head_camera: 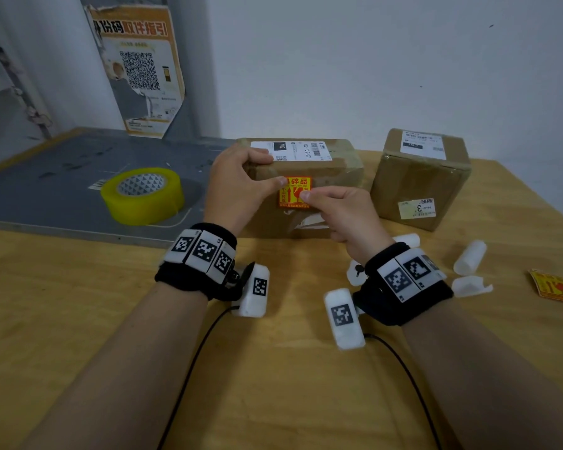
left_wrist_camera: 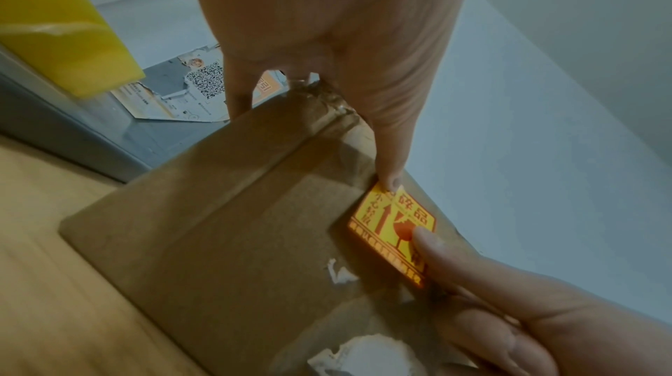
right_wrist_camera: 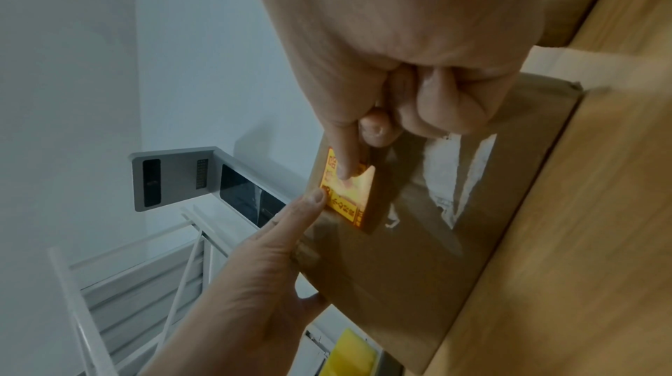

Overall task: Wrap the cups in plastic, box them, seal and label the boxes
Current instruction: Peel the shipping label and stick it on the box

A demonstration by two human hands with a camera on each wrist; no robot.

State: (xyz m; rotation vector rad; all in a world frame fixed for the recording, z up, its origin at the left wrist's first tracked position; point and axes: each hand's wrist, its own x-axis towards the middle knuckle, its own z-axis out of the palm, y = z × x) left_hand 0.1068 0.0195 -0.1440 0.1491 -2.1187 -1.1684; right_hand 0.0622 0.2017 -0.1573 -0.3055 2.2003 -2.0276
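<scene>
Currently, L to R: left hand (head_camera: 238,186) wraps box (head_camera: 338,177) top edge, thumb pinning fragile sticker (head_camera: 290,194) upper-left corner on box front; right hand (head_camera: 345,216) grips nothing, index tip pressing sticker ctr. Judged: right hand nearer for smoothing downward.

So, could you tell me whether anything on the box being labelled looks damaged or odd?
Yes: under the orange fragile sticker, the box front shows torn white patches, apparently left by a ripped-off label.

Orange fragile sticker (head_camera: 292,193) flat on front face of taped brown box (head_camera: 337,177)
</scene>
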